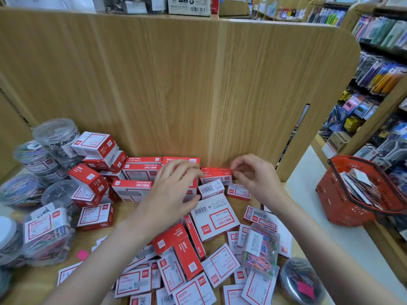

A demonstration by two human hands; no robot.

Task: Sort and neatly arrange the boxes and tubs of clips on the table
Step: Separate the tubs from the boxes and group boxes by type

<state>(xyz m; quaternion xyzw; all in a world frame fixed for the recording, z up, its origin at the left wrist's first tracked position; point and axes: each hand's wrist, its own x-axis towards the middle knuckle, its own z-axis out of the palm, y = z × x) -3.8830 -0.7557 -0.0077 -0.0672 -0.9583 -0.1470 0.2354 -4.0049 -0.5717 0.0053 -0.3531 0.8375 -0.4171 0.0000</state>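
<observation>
Inspecting from beside the table, head view only:

Row against the panel: red-and-white boxes (pixel 141 172) stand in a packed line along the wooden back panel (pixel 176 95); one small red box (pixel 215 175) sits at the row's right end.

Right hand: the right hand (pixel 253 175) has its fingers curled, thumb and fingertips pinching the right end of the small red box, clamped on it.

Left hand: the left hand (pixel 174 190) is spread with fingers bent over the boxes just left of that small box; the fingertips seem to rest on the row, but whether they grip anything I cannot tell.

Position of the small box: between the two hands, touching the right fingertips, just beside the left ones, close to the panel.

Risk, row: in my judgement, a push from the right could slide the neighbouring boxes askew, since only the left hand steadies them.

Risk, stack at left: the boxes piled near the clear tubs (pixel 55 139) lean at angles; a knock along the row might topple them.

Risk, loose heap: unsorted boxes (pixel 215 216) and a clear case of coloured clips (pixel 261 249) lie under the forearms; a dragged wrist could scatter them.

Unrelated: a red basket (pixel 334 201) stands well apart at right.
</observation>
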